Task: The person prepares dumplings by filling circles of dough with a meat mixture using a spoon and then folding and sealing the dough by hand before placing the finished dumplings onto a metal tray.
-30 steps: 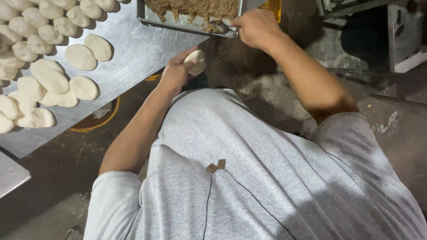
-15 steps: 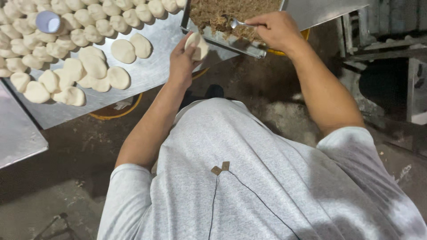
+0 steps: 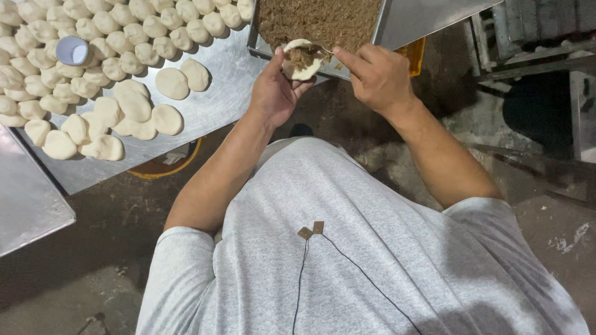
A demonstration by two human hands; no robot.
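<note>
My left hand (image 3: 275, 89) cups a flat round of pale dough (image 3: 300, 59) with brown filling heaped in its middle, held at the near edge of a metal tray of brown filling (image 3: 323, 22). My right hand (image 3: 379, 74) is closed on a thin metal utensil (image 3: 325, 49) whose tip rests in the filling on the dough. Both hands hover over the tray's front rim.
Many pale dough pieces (image 3: 118, 56) lie in rows on the steel table (image 3: 217, 105) to the left, with a white paper cup (image 3: 72, 50) among them. A second steel surface (image 3: 25, 198) sits lower left. Dark floor and a yellow-rimmed bucket (image 3: 167, 167) lie below.
The view has tilted up toward the table. My left hand has lifted the dough round to the tray's edge, and my right hand has put brown filling on it.
</note>
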